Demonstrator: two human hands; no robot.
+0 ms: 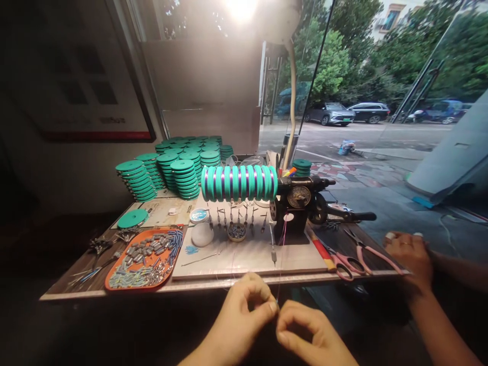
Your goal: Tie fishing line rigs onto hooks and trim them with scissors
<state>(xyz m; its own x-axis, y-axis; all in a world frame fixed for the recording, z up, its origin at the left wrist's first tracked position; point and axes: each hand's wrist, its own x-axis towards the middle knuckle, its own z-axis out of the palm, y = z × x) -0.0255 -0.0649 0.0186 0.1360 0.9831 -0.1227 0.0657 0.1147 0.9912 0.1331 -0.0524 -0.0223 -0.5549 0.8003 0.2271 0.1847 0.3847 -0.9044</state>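
Note:
My left hand [244, 311] and my right hand [309, 331] meet just below the table's front edge, fingertips pinched together on a thin pinkish line [281, 259]. The line runs up from my fingers to a black hand-crank winder [299, 206] on the white board [247, 256]. A row of green spools [238, 183], wound with purple line, sits on the winder's shaft to the left. What lies between my fingertips is too small to tell.
Stacks of green spools [173, 168] stand at the back left. An orange tray [114, 282] of several small tubes sits front left. Pink scissors [354, 258] lie at the right. Another person's hand [409, 254] rests on the table's right corner. Small hooks [236, 218] stand mid-board.

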